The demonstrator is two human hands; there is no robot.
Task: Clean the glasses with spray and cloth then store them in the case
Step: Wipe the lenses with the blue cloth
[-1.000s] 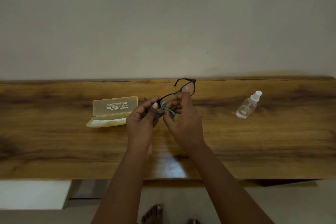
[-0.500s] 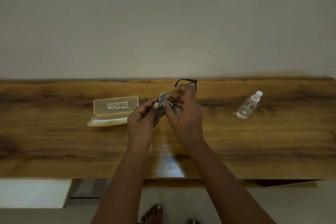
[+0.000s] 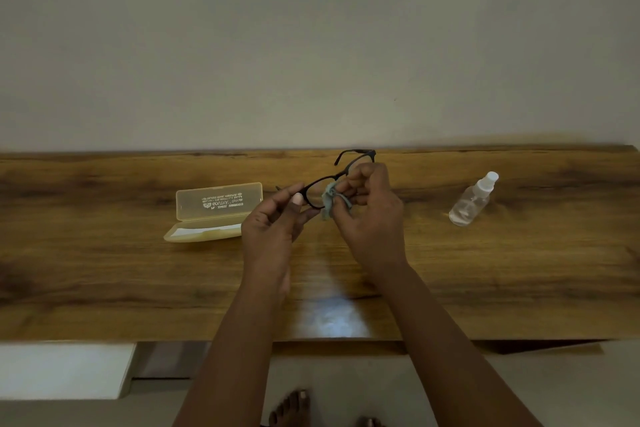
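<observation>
Case (image 3: 214, 211) lies open on the desk (image 3: 104, 270), left of centre, lid upright toward the back edge. Left hand (image 3: 273, 225) pinches the near end of the black glasses (image 3: 323, 184), held above mid-desk. Right hand (image 3: 372, 215) grips a grey-blue cloth (image 3: 329, 199) bunched against the frame. Spray bottle (image 3: 472, 199) stands near the right end, well apart from the hands.

A wooden table (image 3: 104, 270) stands against a plain wall (image 3: 311, 45), with a white block (image 3: 62, 371) and bare toes (image 3: 291, 409) on the floor below.
</observation>
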